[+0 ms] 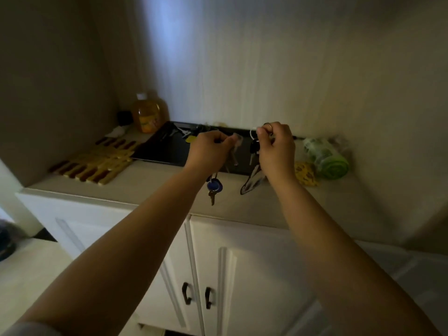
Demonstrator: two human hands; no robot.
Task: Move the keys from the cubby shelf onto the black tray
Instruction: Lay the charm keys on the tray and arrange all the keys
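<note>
A black tray (162,146) lies on the counter against the back wall, with a few small items at its far left, among them a yellow tag (190,139). My left hand (208,151) hangs over the tray's front, shut on a bunch of keys (234,151); a blue-capped key (213,186) dangles below the wrist. My right hand (276,147) is beside it, shut on a second key bunch with a black fob (254,147) and a dark strap (251,183) hanging down. The cubby shelf is out of view.
An amber bottle (149,112) stands at the back left. A wooden slatted mat (97,161) lies left of the tray. A green rolled cloth (327,158) and a yellow pouch (305,175) sit to the right. White cabinet doors (242,275) are below the counter.
</note>
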